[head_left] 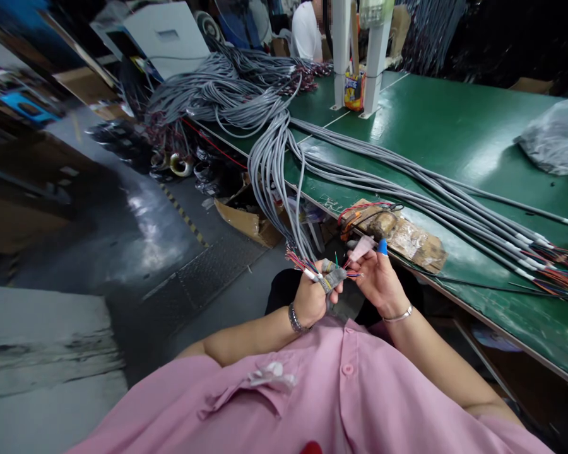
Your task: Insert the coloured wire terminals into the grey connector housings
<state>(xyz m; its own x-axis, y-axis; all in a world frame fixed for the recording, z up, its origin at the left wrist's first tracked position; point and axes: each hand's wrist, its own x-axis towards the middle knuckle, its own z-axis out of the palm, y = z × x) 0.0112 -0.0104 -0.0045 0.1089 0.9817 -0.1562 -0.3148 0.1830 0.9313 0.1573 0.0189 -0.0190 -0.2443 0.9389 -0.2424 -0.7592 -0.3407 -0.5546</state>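
Note:
My left hand [315, 296] is closed around the end of a grey cable [307, 243], with grey wrapping on its fingers. Thin coloured wires [353, 274] fan out past its fingertips. Beside it, my right hand [378, 284] is turned palm up, its fingers loosely bent near the wire tips. The thumb wears a blue finger cover [382, 246] and stands apart from the fingers. A pale pink strip [361, 248] shows at these fingers; whether it is wrapped on one or held, I cannot tell. More coloured wire ends [296, 258] show left of my left hand.
A large heap of grey cables [227, 88] covers the far left of the green table [435, 120]. Cables with stripped ends [558, 265] stretch along it to the right. A taped cardboard block [402, 236] lies at the near edge. An open carton [246, 221] is on the floor.

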